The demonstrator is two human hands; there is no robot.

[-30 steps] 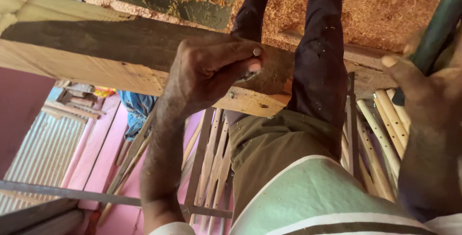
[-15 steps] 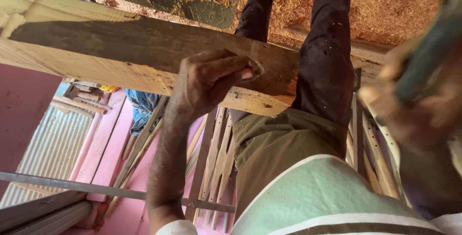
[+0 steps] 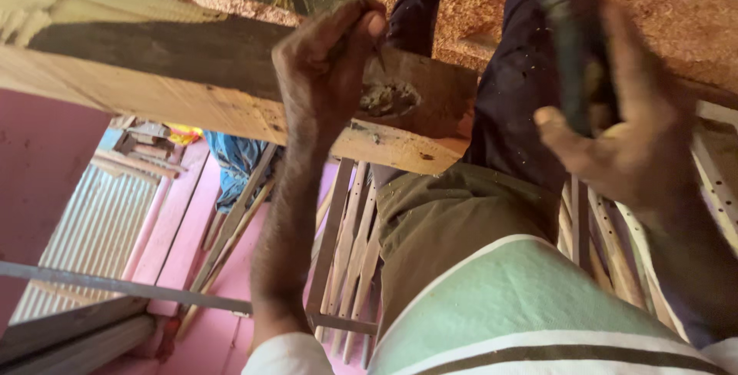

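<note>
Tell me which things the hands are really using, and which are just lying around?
In use:
- left hand holding a thin metal tool
- wooden plank with a gouged hollow
- right hand gripping a dark handle

Lying about:
- wooden slats
- sawdust
- blue cloth

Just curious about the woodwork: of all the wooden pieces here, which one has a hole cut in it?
The thick beam under the left hand. It bears a rough notch; the thin slats below show none.

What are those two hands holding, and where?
Right hand wraps the blurred dark handle of a tool. Left hand pinches a thin metal spike near its top against the wooden beam.
</note>
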